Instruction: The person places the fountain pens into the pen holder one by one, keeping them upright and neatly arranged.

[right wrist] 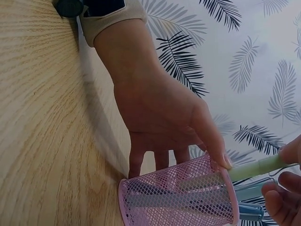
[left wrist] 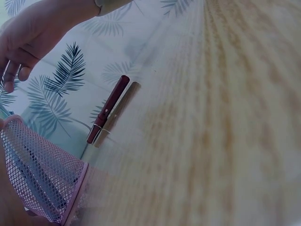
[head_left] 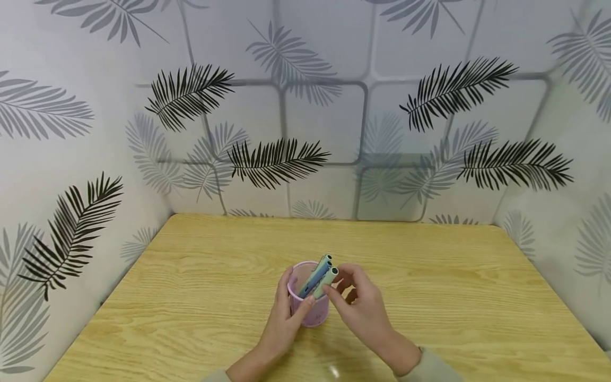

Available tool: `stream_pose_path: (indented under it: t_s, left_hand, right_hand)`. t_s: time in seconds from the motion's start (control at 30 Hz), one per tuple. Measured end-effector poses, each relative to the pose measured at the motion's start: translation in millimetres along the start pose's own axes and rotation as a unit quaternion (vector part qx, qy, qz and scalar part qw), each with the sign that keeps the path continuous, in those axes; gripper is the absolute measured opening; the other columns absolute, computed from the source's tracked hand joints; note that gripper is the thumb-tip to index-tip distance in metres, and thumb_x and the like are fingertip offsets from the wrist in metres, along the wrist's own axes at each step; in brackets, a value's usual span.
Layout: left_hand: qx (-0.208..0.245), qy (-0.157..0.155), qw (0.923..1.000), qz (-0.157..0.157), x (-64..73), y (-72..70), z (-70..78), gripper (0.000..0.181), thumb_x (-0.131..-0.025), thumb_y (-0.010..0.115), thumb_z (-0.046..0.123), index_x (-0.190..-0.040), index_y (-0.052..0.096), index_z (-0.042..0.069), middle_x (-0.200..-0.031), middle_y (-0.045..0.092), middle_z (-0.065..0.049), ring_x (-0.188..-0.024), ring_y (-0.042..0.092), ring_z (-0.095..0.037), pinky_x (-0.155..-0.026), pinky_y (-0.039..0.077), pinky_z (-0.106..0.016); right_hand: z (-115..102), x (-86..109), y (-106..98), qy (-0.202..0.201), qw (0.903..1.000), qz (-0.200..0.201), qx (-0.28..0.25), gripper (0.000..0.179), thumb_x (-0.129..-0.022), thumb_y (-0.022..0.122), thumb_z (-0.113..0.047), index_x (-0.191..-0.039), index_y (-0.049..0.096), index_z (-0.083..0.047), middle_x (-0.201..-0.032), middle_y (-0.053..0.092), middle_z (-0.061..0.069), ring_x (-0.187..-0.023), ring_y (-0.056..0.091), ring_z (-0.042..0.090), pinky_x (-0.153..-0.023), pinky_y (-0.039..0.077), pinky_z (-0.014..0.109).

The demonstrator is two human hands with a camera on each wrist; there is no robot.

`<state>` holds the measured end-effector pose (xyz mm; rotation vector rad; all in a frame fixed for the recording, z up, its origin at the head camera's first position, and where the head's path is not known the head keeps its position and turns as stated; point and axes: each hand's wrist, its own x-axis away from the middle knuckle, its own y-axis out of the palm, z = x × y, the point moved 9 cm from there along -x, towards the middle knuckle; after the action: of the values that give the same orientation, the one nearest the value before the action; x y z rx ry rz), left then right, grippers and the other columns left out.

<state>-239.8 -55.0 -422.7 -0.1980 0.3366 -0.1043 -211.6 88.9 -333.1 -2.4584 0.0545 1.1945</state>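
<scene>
My left hand (head_left: 281,324) grips a pink mesh pen cup (head_left: 316,317), its thumb at the rim and its fingers round the far side. Several pens lean inside, among them a blue one (head_left: 315,278) and a light green pen (head_left: 327,281). My right hand (head_left: 366,310) is at the cup's right side, pinching the light green pen near its upper end. In the right wrist view, this green pen (right wrist: 256,167) sticks out past the rim, above a blue pen end (right wrist: 250,212). The pens' lower parts show through the mesh.
The cup stands on a wood-grain table (head_left: 210,265). A dark red pen (left wrist: 108,108) shows beyond the cup in the left wrist view. Leaf-patterned walls (head_left: 324,122) border the table at the back and sides.
</scene>
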Motion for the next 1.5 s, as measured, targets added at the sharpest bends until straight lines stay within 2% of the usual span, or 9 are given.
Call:
stream_pose_path:
  t_s: [0.13, 0.33, 0.43, 0.63, 0.77, 1.2, 1.5]
  left_hand:
    - [-0.006, 0.0, 1.0, 0.0, -2.3, 1.3, -15.2, 0.07, -0.093, 0.058, 0.027, -0.148, 0.014, 0.02, -0.145, 0.025, -0.02, -0.128, 0.033, -0.036, -0.101, 0.031, -0.053]
    - [0.002, 0.003, 1.0, -0.001, -1.8, 1.6, -17.8, 0.071, -0.093, 0.058, 0.029, -0.148, 0.013, 0.02, -0.146, 0.024, -0.018, -0.13, 0.031, -0.035, -0.102, 0.028, -0.055]
    - [-0.003, -0.002, 1.0, 0.0, -1.3, 1.3, -14.2, 0.072, -0.093, 0.058, 0.026, -0.148, 0.013, 0.015, -0.146, 0.024, -0.02, -0.13, 0.03, -0.036, -0.102, 0.028, -0.055]
    - [-0.012, -0.005, 0.9999, 0.002, 2.2, -2.2, 11.3, 0.069, -0.092, 0.058, 0.018, -0.146, 0.016, 0.005, -0.142, 0.028, -0.027, -0.127, 0.034, -0.039, -0.101, 0.03, -0.055]
    - [-0.018, -0.011, 0.9998, 0.002, 3.3, -3.2, 18.2, 0.069, -0.092, 0.058, 0.019, -0.146, 0.016, 0.005, -0.141, 0.029, -0.027, -0.126, 0.035, -0.038, -0.102, 0.03, -0.054]
    - [-0.008, -0.004, 1.0, 0.004, 3.8, -2.3, 17.9, 0.07, -0.091, 0.059, 0.016, -0.145, 0.016, 0.004, -0.14, 0.029, -0.027, -0.127, 0.035, -0.037, -0.103, 0.028, -0.052]
    - [-0.007, -0.005, 1.0, 0.001, 3.0, -1.6, 16.7, 0.07, -0.092, 0.058, 0.016, -0.146, 0.015, 0.005, -0.142, 0.028, -0.027, -0.128, 0.033, -0.039, -0.103, 0.028, -0.052]
  right_hand:
    - [2.4, 1.3, 4.1, -0.01, 0.9998, -0.012, 0.009, 0.034, -0.075, 0.074, 0.003, -0.103, 0.057, -0.007, -0.085, 0.059, 0.002, -0.062, 0.052, 0.007, -0.044, 0.043, 0.018]
    - [5.7, 2.7, 8.2, -0.009, 0.9996, -0.024, 0.015, 0.033, -0.076, 0.073, 0.002, -0.104, 0.059, -0.006, -0.083, 0.058, 0.0, -0.059, 0.05, 0.005, -0.046, 0.042, 0.013]
    - [7.6, 3.3, 8.8, -0.006, 0.9993, -0.027, 0.024, 0.032, -0.076, 0.073, 0.004, -0.105, 0.06, -0.003, -0.083, 0.058, 0.0, -0.059, 0.049, 0.004, -0.046, 0.042, 0.013]
    - [12.2, 5.7, 7.1, 0.002, 0.9992, -0.028, 0.027, 0.029, -0.076, 0.073, 0.005, -0.102, 0.061, -0.001, -0.082, 0.057, 0.001, -0.058, 0.049, 0.004, -0.045, 0.044, 0.018]
    - [15.3, 7.2, 4.8, 0.01, 0.9992, -0.026, 0.029, 0.027, -0.077, 0.072, 0.004, -0.1, 0.061, -0.003, -0.082, 0.057, -0.001, -0.057, 0.049, 0.003, -0.045, 0.044, 0.017]
    - [21.2, 10.2, -5.4, 0.006, 0.9986, -0.014, 0.05, 0.03, -0.075, 0.073, 0.006, -0.101, 0.061, -0.001, -0.081, 0.058, 0.001, -0.057, 0.051, 0.004, -0.045, 0.043, 0.015]
    - [36.6, 14.8, -13.5, 0.032, 0.996, -0.014, 0.083, 0.03, -0.074, 0.073, 0.006, -0.1, 0.061, -0.001, -0.079, 0.058, 0.0, -0.057, 0.049, 0.004, -0.046, 0.044, 0.017]
